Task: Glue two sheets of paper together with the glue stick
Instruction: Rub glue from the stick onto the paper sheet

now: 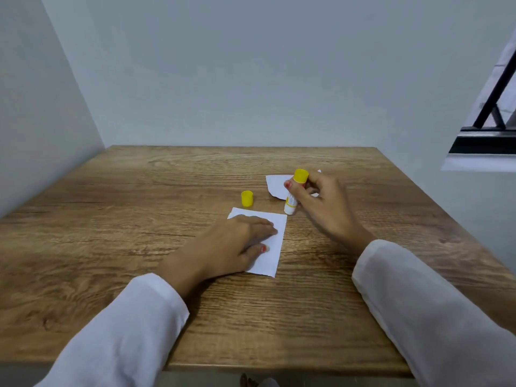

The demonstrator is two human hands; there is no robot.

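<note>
Progress: early to middle stage, by judgement. Yellow cap (247, 198) off and standing on the table (111, 219), just beyond the far edge of the near sheet (275, 247). Glue stick (293, 195) held tip down in the right hand (318, 202), fingers curled around the barrel, yellow twist base uppermost; tip just off the far right corner of the near sheet, close above or at the table surface, contact not determinable. Left hand (237, 244) laid flat, fingers together and extended, pressing the near sheet down against the table. No glue visible on the exposed paper; presence of any cannot be confirmed at this resolution.

Second sheet (276, 184) lying apart, beyond the right hand and partly hidden by it, near edge curled or uneven. Not yet joined to the near sheet.

Outstanding, as judged: spreading glue over the near sheet, fetching the second sheet, aligning and pressing the two, recapping.

Surroundings: plain walls on two sides, window frame (488, 107) upper right, white sleeves on both arms. Table otherwise bare wood.

Obstructions: left hand covering much of the near sheet, limiting the area open to the stick. Cap close to the sheet's far edge, liable to be knocked during strokes.
</note>
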